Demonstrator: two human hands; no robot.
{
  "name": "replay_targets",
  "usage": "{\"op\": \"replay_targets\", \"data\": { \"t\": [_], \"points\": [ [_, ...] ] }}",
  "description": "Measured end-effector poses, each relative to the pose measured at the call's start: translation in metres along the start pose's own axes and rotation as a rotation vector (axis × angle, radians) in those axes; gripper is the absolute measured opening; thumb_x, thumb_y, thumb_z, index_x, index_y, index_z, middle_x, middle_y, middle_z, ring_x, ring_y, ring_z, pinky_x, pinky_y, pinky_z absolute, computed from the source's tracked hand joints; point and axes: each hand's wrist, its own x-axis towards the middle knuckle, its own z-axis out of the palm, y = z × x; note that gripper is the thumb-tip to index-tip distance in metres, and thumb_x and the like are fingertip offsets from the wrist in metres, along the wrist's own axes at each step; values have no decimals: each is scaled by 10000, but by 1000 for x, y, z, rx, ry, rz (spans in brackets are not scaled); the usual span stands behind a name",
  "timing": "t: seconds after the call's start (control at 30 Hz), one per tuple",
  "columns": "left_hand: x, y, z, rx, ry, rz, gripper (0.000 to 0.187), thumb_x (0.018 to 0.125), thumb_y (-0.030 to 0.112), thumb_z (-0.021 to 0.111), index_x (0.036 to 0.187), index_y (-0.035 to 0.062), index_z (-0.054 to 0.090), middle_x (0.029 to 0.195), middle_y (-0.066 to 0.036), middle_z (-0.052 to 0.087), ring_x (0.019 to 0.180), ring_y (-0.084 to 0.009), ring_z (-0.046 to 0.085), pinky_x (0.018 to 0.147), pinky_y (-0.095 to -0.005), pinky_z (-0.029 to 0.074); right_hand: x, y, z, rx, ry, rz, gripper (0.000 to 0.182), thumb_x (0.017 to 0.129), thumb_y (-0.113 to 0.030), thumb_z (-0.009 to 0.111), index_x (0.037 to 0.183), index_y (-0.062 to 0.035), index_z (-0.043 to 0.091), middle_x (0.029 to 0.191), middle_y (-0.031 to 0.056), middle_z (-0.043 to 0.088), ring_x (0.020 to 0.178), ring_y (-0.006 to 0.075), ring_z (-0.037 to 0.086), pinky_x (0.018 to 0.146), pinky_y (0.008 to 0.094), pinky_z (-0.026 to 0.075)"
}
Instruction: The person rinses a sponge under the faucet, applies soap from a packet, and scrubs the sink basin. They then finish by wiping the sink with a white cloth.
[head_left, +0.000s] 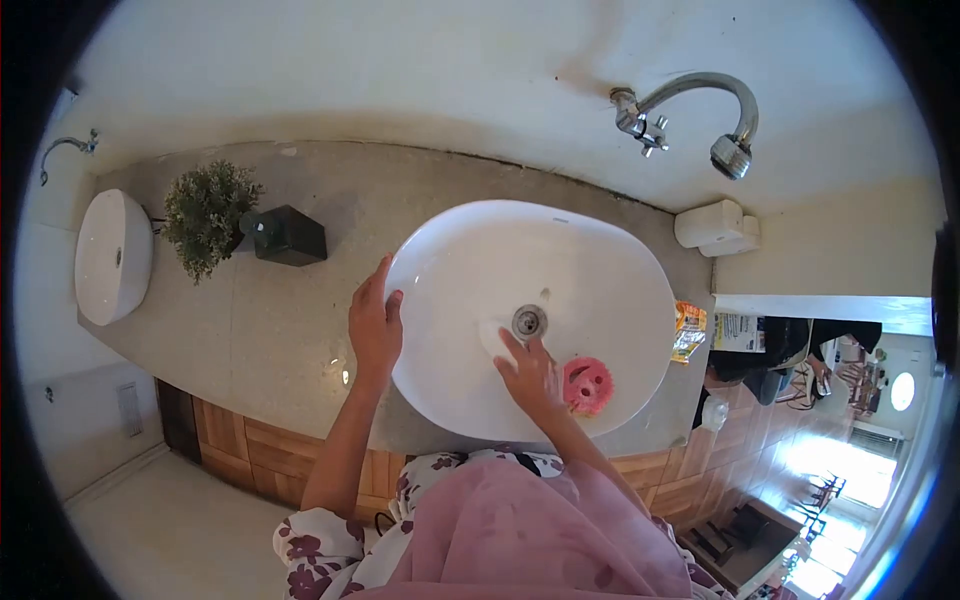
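A white oval washbasin (450, 250) stands on the grey counter in front of me. My left hand (375, 330) holds its left rim, the thumb over the edge and the fingers along the outer side. Inside the bowl, my right hand (532, 378) reaches down with fingers apart, their tips just below the metal drain (529, 321). A whitish patch (491, 338) shows beside those fingertips; what it is, I cannot tell. Right of that hand lies a round pink scrub sponge (588, 386) with a cut-out face, against the bowl's lower right side.
A chrome tap (735, 155) juts from the wall above the basin. An orange packet (689, 331) sits at the basin's right. To the left stand a dark square bottle (290, 237), a potted plant (207, 215) and a second washbasin (125, 260). A person (845, 335) is farther right.
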Motion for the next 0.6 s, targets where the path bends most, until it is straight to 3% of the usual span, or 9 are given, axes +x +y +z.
{"op": "replay_targets", "data": {
  "t": [0.13, 0.2, 0.33, 0.4, 0.53, 0.6],
  "points": [
    [1, -2, 1, 8, -17, -34, 572, 851, 23, 618, 1379, 181, 462, 1214, -129, 596, 1120, -311, 551, 943, -410, 442, -12, -1, -7, -29, -143, 78, 433, 821, -267, 660, 1236, -163, 596, 931, 175, 564, 804, 348, 622, 647, 455, 516],
    [1, -3, 2, 16, 4, 15, 561, 854, 25, 614, 1374, 178, 469, 1215, -130, 595, 1119, -313, 551, 942, -412, 444, -1, -1, 1, -40, -2, -5, 445, 829, -264, 629, 1259, -167, 570, 889, 161, 543, 803, 338, 627, 647, 439, 523],
    [0, 1, -1, 8, -6, -26, 556, 857, 29, 611, 1374, 180, 470, 1215, -129, 595, 1120, -314, 551, 937, -413, 449, 6, -6, -3, -22, -14, 27, 453, 826, -282, 630, 1260, -168, 570, 866, 150, 533, 785, 334, 623, 640, 439, 522],
    [0, 0, 0, -15, -16, -27, 560, 857, 34, 615, 1377, 180, 465, 1215, -132, 594, 1119, -315, 551, 926, -416, 455, -7, -6, -11, -67, -150, 59, 438, 835, -286, 626, 1253, -168, 572, 872, 151, 542, 803, 337, 628, 643, 439, 522],
    [1, -1, 1, 5, -15, -21, 563, 856, 37, 618, 1377, 182, 464, 1208, -135, 597, 1117, -314, 552, 920, -415, 458, -6, -4, -9, -12, -144, 79, 435, 829, -272, 653, 1246, -168, 589, 872, 164, 544, 789, 340, 611, 662, 457, 505],
    [0, 1, 0, 2, -10, -29, 553, 855, 33, 618, 1369, 177, 474, 1203, -138, 600, 1118, -312, 551, 922, -414, 458, 12, -3, 0, -23, -15, 27, 434, 822, -282, 638, 1242, -181, 586, 876, 146, 541, 805, 327, 633, 634, 444, 524]
  ]
}}
